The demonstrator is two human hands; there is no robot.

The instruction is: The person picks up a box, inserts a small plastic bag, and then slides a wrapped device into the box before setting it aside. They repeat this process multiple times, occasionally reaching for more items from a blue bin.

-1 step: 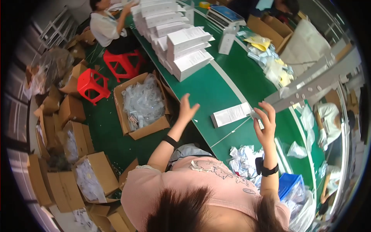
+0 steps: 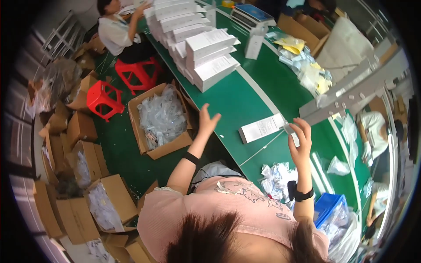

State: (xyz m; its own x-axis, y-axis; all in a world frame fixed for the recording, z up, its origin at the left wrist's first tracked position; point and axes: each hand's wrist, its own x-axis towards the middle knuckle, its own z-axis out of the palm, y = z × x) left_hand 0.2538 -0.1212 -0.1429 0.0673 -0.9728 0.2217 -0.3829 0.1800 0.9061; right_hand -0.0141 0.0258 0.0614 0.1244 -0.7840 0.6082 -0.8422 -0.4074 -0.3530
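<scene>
My left hand [image 2: 208, 121] hangs over the near edge of the green table [image 2: 239, 98], thumb and fingers apart, with nothing in it. Close to the right end of a white carton [image 2: 262, 129] is my right hand [image 2: 301, 139], its fingers bent and spread. The carton lies on its side, with fine print on its upper face. Beneath the right fingers shows something pale, too small to make out. Further along the table stands a long stack of similar white cartons [image 2: 214, 72].
Left of the table, a cardboard box [image 2: 153, 154] holds clear plastic pieces, near red stools [image 2: 105, 100]. Silvery packets [image 2: 277, 176] and a blue bin [image 2: 328, 209] are at my right. A grey metal beam [image 2: 351, 98] crosses the table. Other people [image 2: 115, 33] sit around.
The view has shifted slightly, so most things sit a little further left. My left hand has drawn slightly left; both hands keep their pose.
</scene>
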